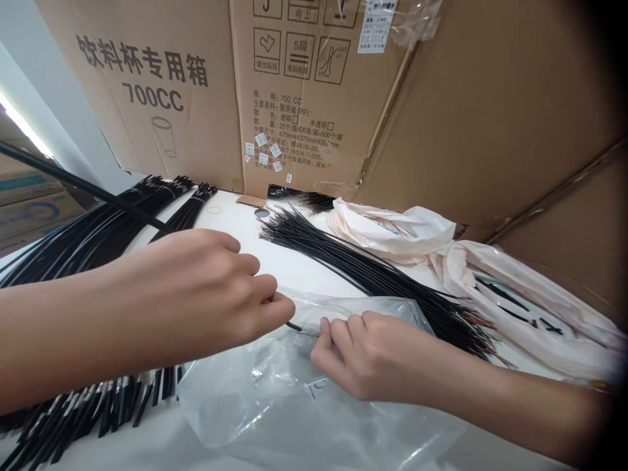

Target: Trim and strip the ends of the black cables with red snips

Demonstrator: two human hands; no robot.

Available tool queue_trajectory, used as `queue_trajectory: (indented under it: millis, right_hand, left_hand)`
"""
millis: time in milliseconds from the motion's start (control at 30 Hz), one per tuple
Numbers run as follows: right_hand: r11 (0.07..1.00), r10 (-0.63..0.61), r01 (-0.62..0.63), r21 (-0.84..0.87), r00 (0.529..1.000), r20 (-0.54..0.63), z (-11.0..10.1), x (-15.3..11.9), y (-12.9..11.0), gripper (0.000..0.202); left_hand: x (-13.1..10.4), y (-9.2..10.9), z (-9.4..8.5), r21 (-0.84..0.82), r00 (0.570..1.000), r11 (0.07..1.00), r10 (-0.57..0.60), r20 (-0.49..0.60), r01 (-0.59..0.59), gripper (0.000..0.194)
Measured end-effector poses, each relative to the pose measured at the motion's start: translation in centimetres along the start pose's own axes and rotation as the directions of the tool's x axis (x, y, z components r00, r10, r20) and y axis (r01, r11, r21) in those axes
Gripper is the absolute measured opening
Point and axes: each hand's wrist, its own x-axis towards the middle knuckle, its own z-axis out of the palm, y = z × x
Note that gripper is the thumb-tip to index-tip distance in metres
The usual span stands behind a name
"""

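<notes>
My left hand is closed around a thin black cable; a short piece of the cable shows below its fingertips. Just to the right, my right hand is pinched at the end of that piece, where its fingers hide what they grip. Beneath both hands spreads a clear plastic bag. A longer black strand runs from the upper left down behind my left hand. Whether it is the same cable is hidden.
A bundle of black cables with stripped coloured ends lies behind my right hand. More black cables lie at left. White plastic bags rest at right on the white table. Large cardboard boxes stand along the back.
</notes>
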Motion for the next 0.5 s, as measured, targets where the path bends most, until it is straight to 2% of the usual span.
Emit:
queue_trajectory:
  millis: [167, 267, 400, 500]
  right_hand:
    - [1.0, -0.008, 0.008, -0.001, 0.999, 0.043, -0.2, 0.0, -0.3, 0.012]
    - [0.999, 0.031, -0.033, 0.024, 0.997, 0.066, -0.7, 0.1, -0.3, 0.012]
    - [0.995, 0.082, -0.085, 0.049, 0.995, 0.057, -1.1, 0.3, -0.4, 0.017]
    - [0.992, 0.092, -0.097, 0.083, 0.994, 0.062, -1.0, 0.5, -0.7, 0.018]
  left_hand:
    - [0.9, 0.0, -0.6, 0.028, 1.0, 0.999, 0.028, -0.006, -0.028, 0.017]
    - [0.9, 0.1, -0.6, 0.014, 0.999, 0.999, 0.036, 0.02, -0.036, 0.017]
    - [1.0, -0.1, -0.6, -0.008, 0.997, 1.0, 0.024, 0.077, -0.023, 0.019]
    - [1.3, -0.2, -0.8, -0.031, 0.986, 1.0, 0.008, 0.167, -0.003, 0.02]
